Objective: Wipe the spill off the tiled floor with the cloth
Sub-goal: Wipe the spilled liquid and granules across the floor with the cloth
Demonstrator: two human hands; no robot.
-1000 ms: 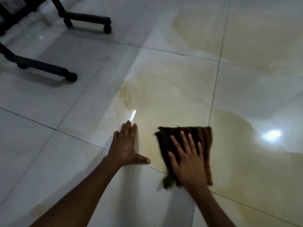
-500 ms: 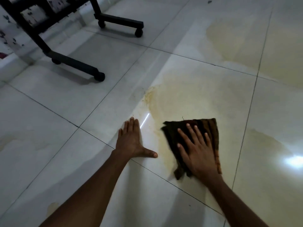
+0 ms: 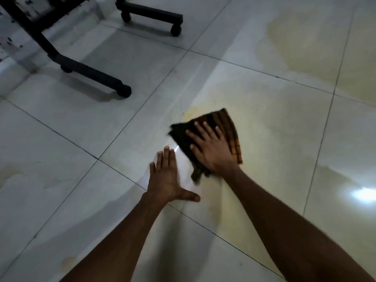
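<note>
A dark brown striped cloth [image 3: 225, 123] lies flat on the pale tiled floor [image 3: 101, 129], at the left edge of a wide yellowish spill [image 3: 264, 127]. My right hand [image 3: 210, 148] presses down on the cloth with fingers spread, covering its near half. My left hand [image 3: 165, 178] rests flat on the wet tile just left of the cloth, fingers together and thumb out, holding nothing. More of the spill [image 3: 305, 43] spreads over the far right tiles.
A black stand with castor feet [image 3: 91, 76] sits at the upper left, its second foot [image 3: 151, 14] further back. A bright light reflection [image 3: 364, 193] glares at the right. A small stain [image 3: 68, 261] marks the near left tile.
My right hand has pushed the cloth forward and to the left, onto the spill's left edge, turning it. My left hand stays planted. The view has shifted, showing more of the stand.
</note>
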